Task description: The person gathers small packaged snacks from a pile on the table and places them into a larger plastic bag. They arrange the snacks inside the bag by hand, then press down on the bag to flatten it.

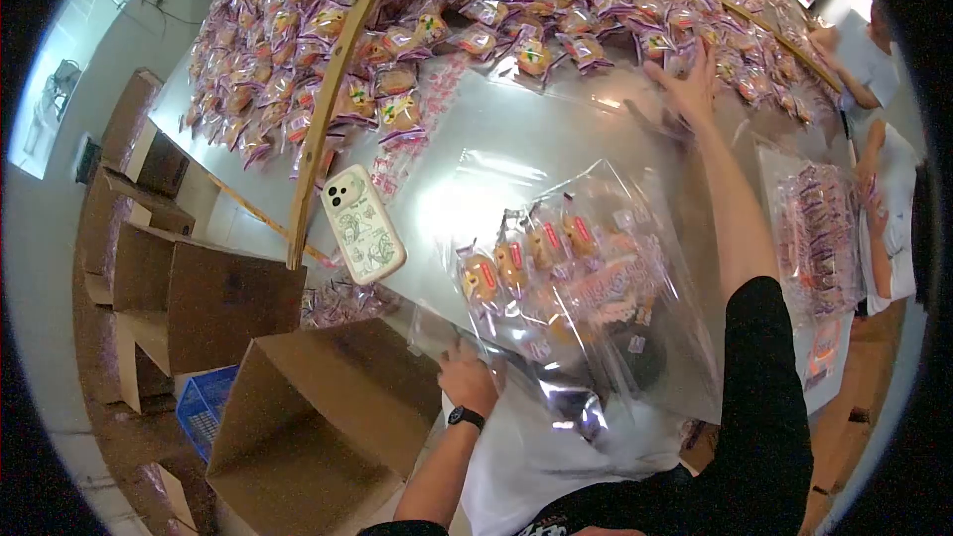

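A large clear plastic bag lies at the near edge of the metal table, with several wrapped pastries in a row inside it and pink printing on its film. My left hand, with a dark watch on the wrist, is at the bag's lower left edge, its fingers curled on the film. My right hand reaches across the table to the near edge of a big heap of wrapped pastries. Its fingers are apart, close to the packets, and I see nothing held in it.
A wooden strip crosses the heap at left, beside a phone in a patterned case. Open cardboard boxes and a blue crate stand at lower left. Another filled bag lies at right, near other people's arms.
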Demonstrator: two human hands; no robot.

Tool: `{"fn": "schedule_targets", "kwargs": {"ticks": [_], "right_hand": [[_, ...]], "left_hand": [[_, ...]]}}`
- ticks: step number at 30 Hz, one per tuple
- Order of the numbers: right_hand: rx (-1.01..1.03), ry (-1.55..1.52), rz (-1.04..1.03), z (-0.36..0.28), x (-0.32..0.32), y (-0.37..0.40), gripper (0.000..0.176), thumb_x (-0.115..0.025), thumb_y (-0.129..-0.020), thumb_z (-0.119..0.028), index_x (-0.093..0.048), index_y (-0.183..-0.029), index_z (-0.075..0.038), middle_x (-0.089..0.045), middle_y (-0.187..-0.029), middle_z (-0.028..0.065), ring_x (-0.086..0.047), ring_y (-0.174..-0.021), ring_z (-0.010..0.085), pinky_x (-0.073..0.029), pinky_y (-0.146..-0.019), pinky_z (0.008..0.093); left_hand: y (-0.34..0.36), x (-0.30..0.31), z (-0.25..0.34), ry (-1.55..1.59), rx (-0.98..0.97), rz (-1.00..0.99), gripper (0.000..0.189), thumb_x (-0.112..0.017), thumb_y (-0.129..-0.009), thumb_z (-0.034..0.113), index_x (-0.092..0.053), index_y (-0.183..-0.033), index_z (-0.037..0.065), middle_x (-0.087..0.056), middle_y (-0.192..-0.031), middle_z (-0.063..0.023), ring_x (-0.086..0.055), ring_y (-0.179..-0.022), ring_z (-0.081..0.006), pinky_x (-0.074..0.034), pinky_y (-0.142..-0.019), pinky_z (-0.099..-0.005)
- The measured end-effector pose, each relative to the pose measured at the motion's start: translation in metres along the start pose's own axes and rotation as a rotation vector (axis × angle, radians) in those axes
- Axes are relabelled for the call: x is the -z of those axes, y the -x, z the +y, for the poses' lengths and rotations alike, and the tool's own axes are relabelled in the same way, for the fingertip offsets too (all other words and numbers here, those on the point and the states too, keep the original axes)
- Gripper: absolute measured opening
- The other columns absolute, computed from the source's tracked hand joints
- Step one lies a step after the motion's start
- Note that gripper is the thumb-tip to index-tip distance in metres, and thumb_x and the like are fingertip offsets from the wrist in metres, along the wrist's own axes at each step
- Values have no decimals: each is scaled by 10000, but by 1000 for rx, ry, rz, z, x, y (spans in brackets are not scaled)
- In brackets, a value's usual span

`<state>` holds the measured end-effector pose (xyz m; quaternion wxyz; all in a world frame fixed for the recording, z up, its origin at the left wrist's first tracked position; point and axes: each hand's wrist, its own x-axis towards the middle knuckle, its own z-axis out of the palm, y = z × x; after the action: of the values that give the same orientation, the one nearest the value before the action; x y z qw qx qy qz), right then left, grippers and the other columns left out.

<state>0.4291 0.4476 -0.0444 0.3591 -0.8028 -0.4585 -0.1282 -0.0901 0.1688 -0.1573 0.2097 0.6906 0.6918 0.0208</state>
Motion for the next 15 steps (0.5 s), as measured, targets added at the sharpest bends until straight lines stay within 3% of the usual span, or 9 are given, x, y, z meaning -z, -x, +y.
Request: {"fn": "schedule_targets", "kwargs": {"ticks": [4,6,8,11,15], "right_hand": [[18,25,-6,-32,-27,-33,1346,-751,-640,-842,-194,-1651,-150,-136,-1665,326,-152,-1528,524,-181,-1226,612],[-7,33,8,-41,-43,-52,1341,-727,-647,-864,-201,-1650,-146,-145,-1656,343,-145,-1524,543,-186,-1224,610],[42,48,27,-54,-61,-65,1363,-696,-630,-904,-197,-1655,-156,-149,-1641,369,-106,-1528,554,-134,-1223,640],[94,130,-12,-62,-83,-88,1362,-692,-608,-919,-157,-1667,-250,-144,-1641,375,-92,-1532,557,-39,-1216,682],[165,219,-177,-95,-89,-98,1358,-694,-604,-911,-227,-1649,-181,-198,-1644,338,-184,-1516,548,-162,-1213,661]], "left_hand": [[-15,-28,-6,-320,35,-192,417,-675,-909,397,-678,-1182,81,-634,-1311,-129,-548,-1273,-377,-548,-915,-477],[-14,-74,-24,-346,42,-142,333,-599,-959,397,-721,-1130,140,-677,-1211,-81,-615,-1174,-304,-526,-925,-431],[-19,-127,-44,-561,21,-275,319,-598,-955,401,-742,-1095,153,-691,-1165,-72,-636,-1125,-278,-510,-947,-412],[-17,-148,-42,-526,-3,-383,318,-600,-953,398,-743,-1085,147,-692,-1152,-74,-634,-1125,-280,-499,-958,-422],[-12,-152,-26,-451,-47,-451,317,-602,-949,394,-745,-1072,139,-694,-1135,-77,-632,-1126,-284,-484,-972,-435]]}}
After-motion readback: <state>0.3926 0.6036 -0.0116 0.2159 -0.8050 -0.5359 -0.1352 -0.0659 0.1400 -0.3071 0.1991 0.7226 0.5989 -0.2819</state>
